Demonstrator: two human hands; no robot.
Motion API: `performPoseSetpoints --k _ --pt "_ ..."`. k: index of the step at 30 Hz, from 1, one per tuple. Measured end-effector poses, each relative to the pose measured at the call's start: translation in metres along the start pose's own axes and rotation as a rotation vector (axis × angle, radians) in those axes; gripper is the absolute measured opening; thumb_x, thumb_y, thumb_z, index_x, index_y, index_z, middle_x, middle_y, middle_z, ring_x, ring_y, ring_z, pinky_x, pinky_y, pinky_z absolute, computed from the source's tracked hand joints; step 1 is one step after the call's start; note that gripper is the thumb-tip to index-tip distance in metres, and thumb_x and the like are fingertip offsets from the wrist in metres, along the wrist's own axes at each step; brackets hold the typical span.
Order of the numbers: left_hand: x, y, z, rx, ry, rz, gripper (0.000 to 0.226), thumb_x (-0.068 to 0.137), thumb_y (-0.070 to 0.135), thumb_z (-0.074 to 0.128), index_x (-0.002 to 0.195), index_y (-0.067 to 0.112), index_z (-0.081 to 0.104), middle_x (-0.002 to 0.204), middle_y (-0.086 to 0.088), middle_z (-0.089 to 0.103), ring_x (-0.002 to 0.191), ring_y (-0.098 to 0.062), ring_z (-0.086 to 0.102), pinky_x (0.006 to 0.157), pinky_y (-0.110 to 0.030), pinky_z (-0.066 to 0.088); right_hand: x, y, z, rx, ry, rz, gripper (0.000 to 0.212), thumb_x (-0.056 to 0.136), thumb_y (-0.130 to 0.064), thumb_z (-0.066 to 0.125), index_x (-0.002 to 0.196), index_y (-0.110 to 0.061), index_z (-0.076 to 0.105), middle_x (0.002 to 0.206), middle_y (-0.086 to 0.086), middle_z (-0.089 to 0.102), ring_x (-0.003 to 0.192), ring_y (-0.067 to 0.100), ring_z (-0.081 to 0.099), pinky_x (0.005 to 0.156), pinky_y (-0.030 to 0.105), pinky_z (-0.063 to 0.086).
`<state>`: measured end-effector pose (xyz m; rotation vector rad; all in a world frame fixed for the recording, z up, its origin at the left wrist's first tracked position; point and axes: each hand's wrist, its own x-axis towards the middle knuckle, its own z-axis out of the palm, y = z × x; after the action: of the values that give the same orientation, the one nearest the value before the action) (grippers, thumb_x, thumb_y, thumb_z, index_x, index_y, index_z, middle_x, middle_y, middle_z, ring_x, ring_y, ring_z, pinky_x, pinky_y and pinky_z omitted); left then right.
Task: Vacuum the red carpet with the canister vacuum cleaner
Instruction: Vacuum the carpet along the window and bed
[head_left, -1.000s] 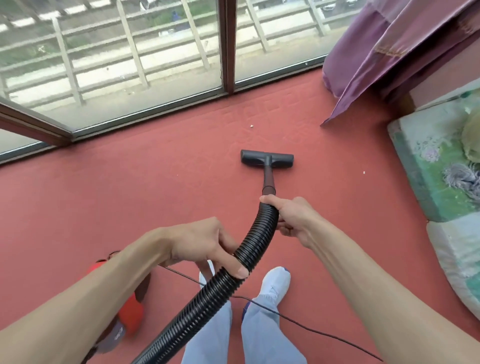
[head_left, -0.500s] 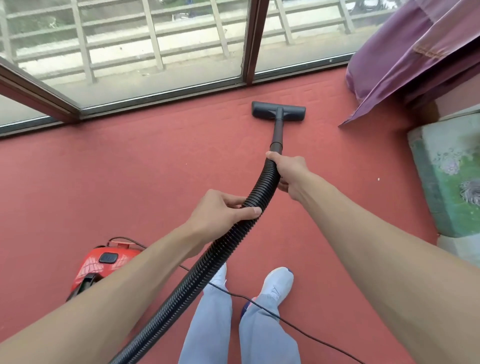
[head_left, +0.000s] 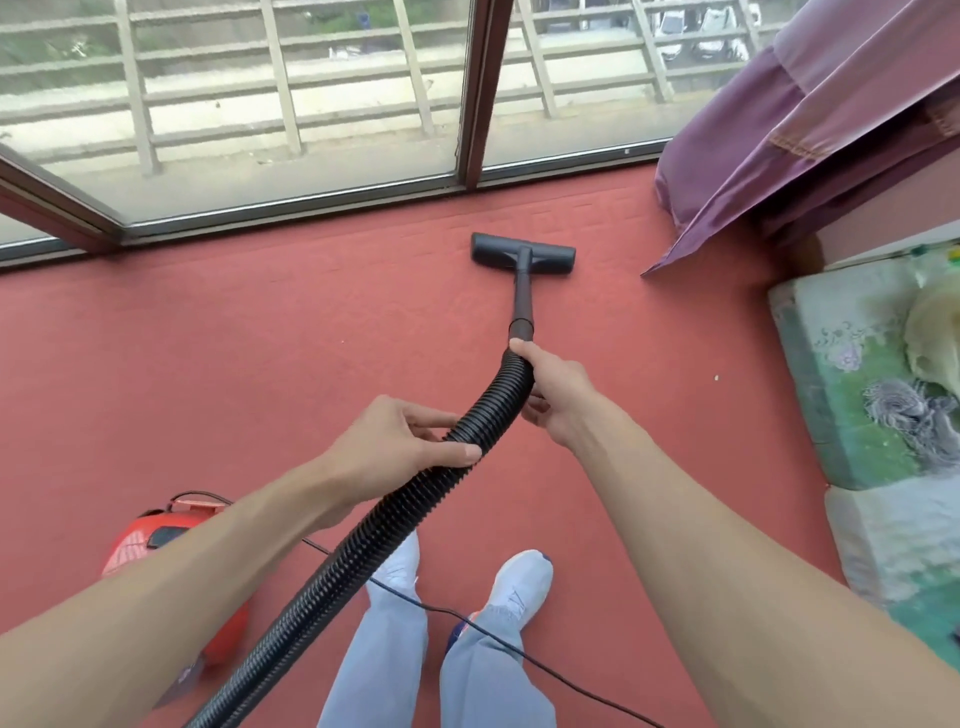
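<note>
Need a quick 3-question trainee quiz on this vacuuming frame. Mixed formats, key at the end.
1. True or false: the left hand and the right hand both grip the hose.
2. The red canister sits: A) at the person's left, B) at the person's right, C) out of view.
3. Fill in: the floor head rests on the carpet close to the ____.

Key: 1 true; 2 A; 3 window.
</note>
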<state>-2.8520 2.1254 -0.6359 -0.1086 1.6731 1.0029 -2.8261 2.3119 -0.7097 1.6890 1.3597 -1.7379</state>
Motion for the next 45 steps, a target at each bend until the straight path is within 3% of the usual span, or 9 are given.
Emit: performPoseSetpoints --k 5,7,11,16,21,26,34,39,45 --pt "-0.001 0.009 0.020 -0.128 0.108 0.089 0.012 0.081 0.027 0.082 0.087 0.036 0.080 0.074 -0.005 0.075 0.059 -0.018 0.058 0.060 -0.030 0.047 -0.002 -0.008 -0.005 0.174 0.039 -0.030 0.046 0.083 -0.031 0.067 0.121 -0.006 0.058 0.087 0.005 0.062 0.067 0.017 0.058 0.055 0.025 0.049" --pt "-0.006 0.024 0.019 -0.110 0.010 0.107 0.012 0.080 0.026 0.082 0.088 0.035 0.082 0.068 -0.001 0.069 0.058 -0.019 0.056 0.059 -0.030 0.048 -0.010 -0.009 -0.021 0.239 0.069 -0.024 0.045 0.082 -0.030 0.067 0.119 -0.007 0.058 0.089 0.007 0.063 0.068 0.018 0.059 0.055 0.024 0.050" --pt "-0.012 0.063 0.024 0.046 -0.248 0.127 0.018 0.079 0.028 0.082 0.097 0.028 0.082 0.072 -0.003 0.068 0.062 -0.020 0.057 0.064 -0.033 0.054 -0.038 0.004 -0.069 0.374 0.108 0.035 0.030 0.081 -0.030 0.071 0.101 -0.012 0.060 0.084 0.008 0.061 0.072 0.021 0.057 0.073 0.034 0.051" --pt "-0.012 0.097 0.063 0.221 -0.377 0.154 0.018 0.080 0.029 0.081 0.098 0.023 0.082 0.076 -0.006 0.070 0.064 -0.020 0.059 0.069 -0.043 0.061 -0.054 0.025 -0.124 0.503 0.140 0.081 0.020 0.082 -0.031 0.069 0.090 -0.017 0.058 0.073 0.004 0.052 0.061 0.017 0.047 0.051 0.024 0.038" --pt "-0.009 0.096 0.111 0.305 -0.408 0.133 0.017 0.081 0.028 0.081 0.097 0.023 0.082 0.069 -0.004 0.068 0.060 -0.021 0.059 0.063 -0.035 0.057 -0.054 0.056 -0.173 0.510 0.200 0.131 0.020 0.082 -0.030 0.070 0.078 -0.017 0.055 0.059 0.001 0.043 0.050 0.014 0.039 0.049 0.023 0.034" --pt "-0.008 0.073 0.161 0.425 -0.449 0.114 0.018 0.084 0.032 0.079 0.101 0.027 0.081 0.067 0.004 0.068 0.059 -0.009 0.059 0.059 -0.020 0.050 -0.046 0.098 -0.206 0.537 0.261 0.182 0.022 0.079 -0.033 0.071 0.089 -0.016 0.060 0.073 0.003 0.054 0.059 0.015 0.047 0.050 0.023 0.038" --pt "0.010 0.065 0.203 0.503 -0.447 0.115 0.008 0.085 0.032 0.078 0.090 0.038 0.078 0.068 0.003 0.071 0.057 -0.005 0.059 0.057 -0.014 0.048 -0.019 0.118 -0.231 0.665 0.296 0.120 0.047 0.081 -0.031 0.072 0.121 -0.009 0.059 0.095 0.009 0.066 0.075 0.022 0.062 0.060 0.029 0.050" --pt "0.031 0.062 0.228 0.427 -0.372 0.091 0.013 0.087 0.030 0.077 0.099 0.027 0.080 0.068 0.006 0.069 0.057 -0.008 0.058 0.055 -0.017 0.048 0.009 0.102 -0.250 0.593 0.319 0.084 0.050 0.082 -0.032 0.071 0.123 -0.010 0.053 0.104 0.011 0.067 0.077 0.022 0.063 0.057 0.027 0.048" --pt "0.061 0.059 0.261 0.364 -0.320 0.086 0.026 0.087 0.025 0.076 0.114 0.026 0.075 0.073 0.002 0.069 0.060 -0.012 0.058 0.057 -0.021 0.050 0.045 0.084 -0.279 0.542 0.333 0.032 0.049 0.083 -0.032 0.071 0.122 -0.008 0.054 0.096 0.008 0.065 0.072 0.019 0.061 0.057 0.026 0.047"
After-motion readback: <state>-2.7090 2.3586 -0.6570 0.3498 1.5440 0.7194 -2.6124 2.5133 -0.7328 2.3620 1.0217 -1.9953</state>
